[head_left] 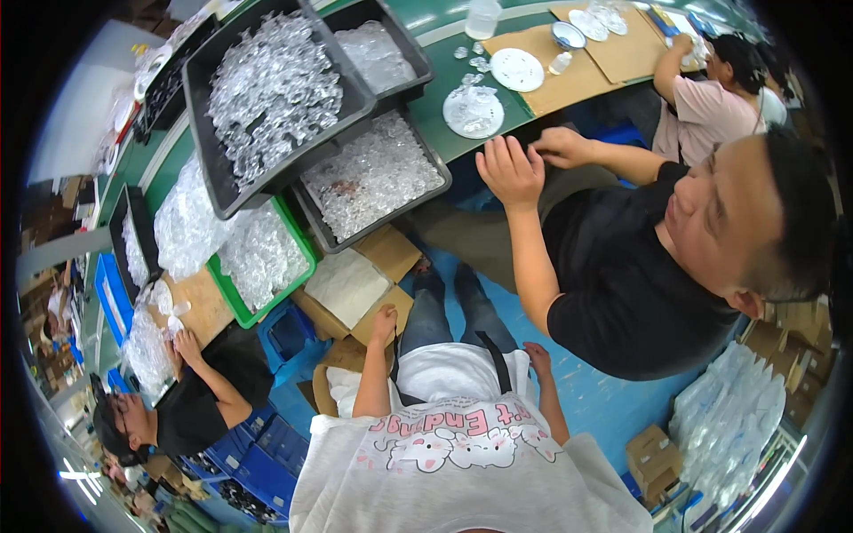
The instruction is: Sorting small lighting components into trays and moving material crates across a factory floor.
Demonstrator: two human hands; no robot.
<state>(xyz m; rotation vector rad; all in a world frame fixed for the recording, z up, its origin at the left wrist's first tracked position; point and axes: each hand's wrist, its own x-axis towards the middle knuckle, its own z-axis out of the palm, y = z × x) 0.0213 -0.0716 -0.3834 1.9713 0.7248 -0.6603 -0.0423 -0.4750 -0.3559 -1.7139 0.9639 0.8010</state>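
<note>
My left hand hangs at my side with its fingers curled in and nothing visible in them. It is nearest to an open cardboard box with a white lining. My right hand hangs by my other hip, fingers loose and holding nothing that I can see. Ahead of me, a black tray of small clear plastic pieces juts over the table edge. Above it, a larger black tray is heaped with bigger clear pieces. To its left sits a green tray holding clear pieces too.
A co-worker in black stands close on my right, hands at the table edge near a white plate of clear parts. Another person works at far left beside clear bags. Blue crates and cardboard boxes stand around me.
</note>
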